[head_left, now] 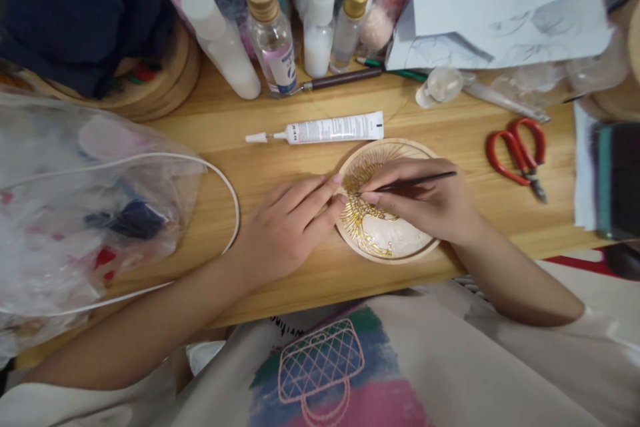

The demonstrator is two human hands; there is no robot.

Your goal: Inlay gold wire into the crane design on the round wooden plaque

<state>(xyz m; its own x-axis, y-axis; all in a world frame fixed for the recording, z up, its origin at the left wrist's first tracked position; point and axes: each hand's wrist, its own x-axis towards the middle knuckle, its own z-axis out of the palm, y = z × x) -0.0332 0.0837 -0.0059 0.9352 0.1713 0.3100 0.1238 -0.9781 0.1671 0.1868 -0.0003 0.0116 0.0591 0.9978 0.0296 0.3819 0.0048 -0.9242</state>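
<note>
A round wooden plaque [400, 240] with a raised rim lies on the table, its face partly covered with curved gold wire lines. My right hand [430, 203] is over the plaque, thumb and fingers pinched around a thin dark tool [430, 178]. Whether that tool is tweezers or a brush I cannot tell; its tip is near the gold lines. My left hand [295, 223] lies palm down with fingers stretched out, fingertips touching the plaque's left edge. Just behind the plaque lies a white glue-like tube [335, 128] with a narrow nozzle, pointing left.
Red-handled cutters [517, 153] lie at the right. Along the back stand a white bottle [220, 43] and a clear bottle [273, 40], near a dark-handled pen-like tool [345, 77]. A plastic bag [165, 193] and white cable [235, 197] take up the left. Papers [500, 20] lie at back right.
</note>
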